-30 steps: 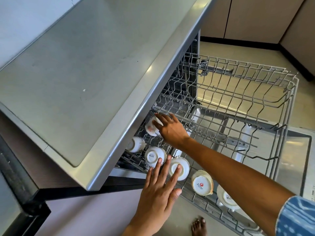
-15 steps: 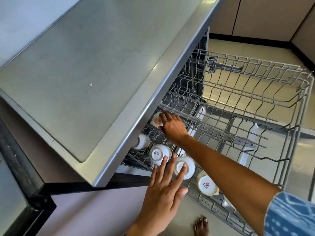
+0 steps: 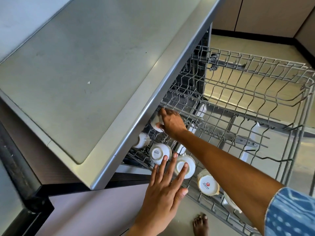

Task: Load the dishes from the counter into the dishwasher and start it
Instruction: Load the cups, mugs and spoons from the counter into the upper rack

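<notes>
White cups sit upside down along the near-left edge of the wire dishwasher rack (image 3: pixel 255 106). Right hand (image 3: pixel 172 122) grips a cup (image 3: pixel 156 124) under the steel counter (image 3: pixel 95 68) edge; left hand (image 3: pixel 163 191) rests straight fingers on two upturned cups (image 3: pixel 185 166).

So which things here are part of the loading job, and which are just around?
Job: upper rack; cups upside down in it; cup held by right hand; left hand touching the cups.
Not job: counter top; cupboards; floor.
</notes>
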{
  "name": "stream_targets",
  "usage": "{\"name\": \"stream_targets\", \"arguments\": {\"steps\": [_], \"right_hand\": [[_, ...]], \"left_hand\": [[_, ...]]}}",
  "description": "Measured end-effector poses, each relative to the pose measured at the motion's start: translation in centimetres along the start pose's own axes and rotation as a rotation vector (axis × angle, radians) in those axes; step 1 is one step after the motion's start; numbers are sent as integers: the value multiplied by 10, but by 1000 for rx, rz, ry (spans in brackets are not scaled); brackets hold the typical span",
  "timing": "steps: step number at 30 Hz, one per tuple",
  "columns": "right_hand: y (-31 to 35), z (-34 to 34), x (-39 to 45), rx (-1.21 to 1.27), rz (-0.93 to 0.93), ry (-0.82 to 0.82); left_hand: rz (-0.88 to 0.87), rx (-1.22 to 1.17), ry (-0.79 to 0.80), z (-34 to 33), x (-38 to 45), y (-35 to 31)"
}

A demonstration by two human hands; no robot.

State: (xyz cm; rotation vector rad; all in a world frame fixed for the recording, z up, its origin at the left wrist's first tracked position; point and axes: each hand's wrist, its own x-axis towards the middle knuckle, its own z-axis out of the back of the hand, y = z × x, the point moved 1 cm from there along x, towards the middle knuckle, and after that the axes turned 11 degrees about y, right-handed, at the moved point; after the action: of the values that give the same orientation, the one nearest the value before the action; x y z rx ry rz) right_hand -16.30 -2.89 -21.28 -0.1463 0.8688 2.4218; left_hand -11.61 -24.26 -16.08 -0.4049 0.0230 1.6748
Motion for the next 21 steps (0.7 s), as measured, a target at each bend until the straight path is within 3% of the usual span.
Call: {"name": "stream_targets", "arguments": {"steps": [7, 21], "right_hand": [[-8, 19, 8, -413, 82, 45], [-9, 53, 24, -314, 334, 204]], "left_hand": [[1, -8, 12, 0, 0, 0], [-8, -9, -15, 1, -1, -1]]}}
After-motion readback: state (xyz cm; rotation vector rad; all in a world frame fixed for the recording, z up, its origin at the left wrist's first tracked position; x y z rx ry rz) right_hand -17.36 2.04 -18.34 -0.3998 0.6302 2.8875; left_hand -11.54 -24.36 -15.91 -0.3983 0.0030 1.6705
